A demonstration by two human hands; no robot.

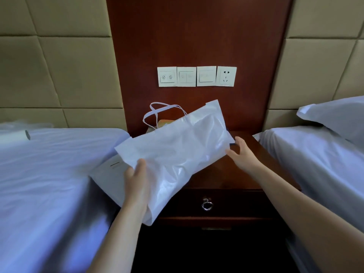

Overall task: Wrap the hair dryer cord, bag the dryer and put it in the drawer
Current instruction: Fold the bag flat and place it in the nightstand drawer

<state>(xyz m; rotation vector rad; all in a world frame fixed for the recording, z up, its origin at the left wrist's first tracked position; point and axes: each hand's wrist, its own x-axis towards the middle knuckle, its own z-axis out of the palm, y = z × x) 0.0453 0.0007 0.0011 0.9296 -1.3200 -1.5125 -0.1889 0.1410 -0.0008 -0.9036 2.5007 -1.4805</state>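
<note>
The white bag (177, 146) is held in the air above the table (246, 174), tilted so its right end sits higher than its left, and we cannot see through it to tell what is inside. Our two beds flank the scene, the left bed (49, 184) and the right bed (315, 154) both covered in white sheets, with a dark wood wall panel (197, 36) rising between them. The table stands against that panel, its drawer (236, 203) closed below the bag. A pillow (334, 115) lies at the head of the right bed. Our left hand (136, 180) grips the bag's lower left edge, thumb on top. Our right hand (239, 154) pinches the bag's right edge between thumb and fingers. White loop handles (163, 111) rise behind the bag. A row of switch plates (187, 76) sits on the panel, with a socket (226, 75) at its right end, and a metal ring pull (207, 204) hangs on the drawer front
</note>
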